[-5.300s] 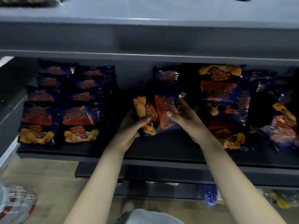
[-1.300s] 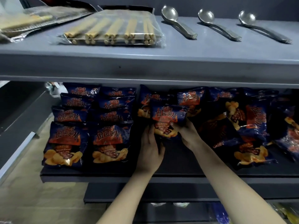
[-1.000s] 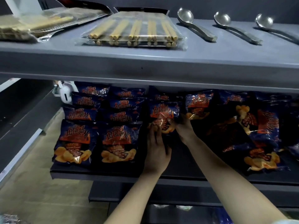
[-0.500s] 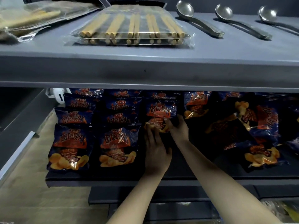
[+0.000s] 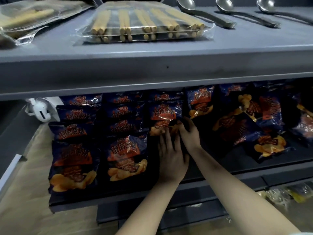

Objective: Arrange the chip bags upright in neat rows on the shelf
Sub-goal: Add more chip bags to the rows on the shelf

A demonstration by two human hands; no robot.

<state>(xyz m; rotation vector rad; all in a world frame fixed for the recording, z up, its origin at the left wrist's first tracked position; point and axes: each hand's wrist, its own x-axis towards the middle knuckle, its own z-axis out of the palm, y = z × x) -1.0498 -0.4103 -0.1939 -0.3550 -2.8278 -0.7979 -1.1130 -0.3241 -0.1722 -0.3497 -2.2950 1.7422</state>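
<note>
Dark blue chip bags with orange chips printed on them fill the dark middle shelf [image 5: 211, 161]. At the left, two tidy columns stand upright, fronted by one bag [image 5: 72, 163] and its neighbour [image 5: 126, 156]. A third column holds an upright bag [image 5: 165, 116] with another bag [image 5: 166, 96] behind it. My left hand [image 5: 171, 155] lies with straight fingers against that front bag's bottom edge. My right hand [image 5: 188, 133] pinches its lower right corner. To the right, several bags [image 5: 240, 131] lie jumbled and tilted.
The grey upper shelf [image 5: 152, 68] overhangs the bags and carries wrapped chopstick packs [image 5: 144, 22] and three metal ladles [image 5: 203, 12]. A white device [image 5: 40, 110] hangs at the back left. Packets [image 5: 296, 192] lie on a lower shelf at the right.
The bag I held tilted in front of the shelf now stands upright in the third column. Over the last second both hands stayed on it and slid it back a little.
</note>
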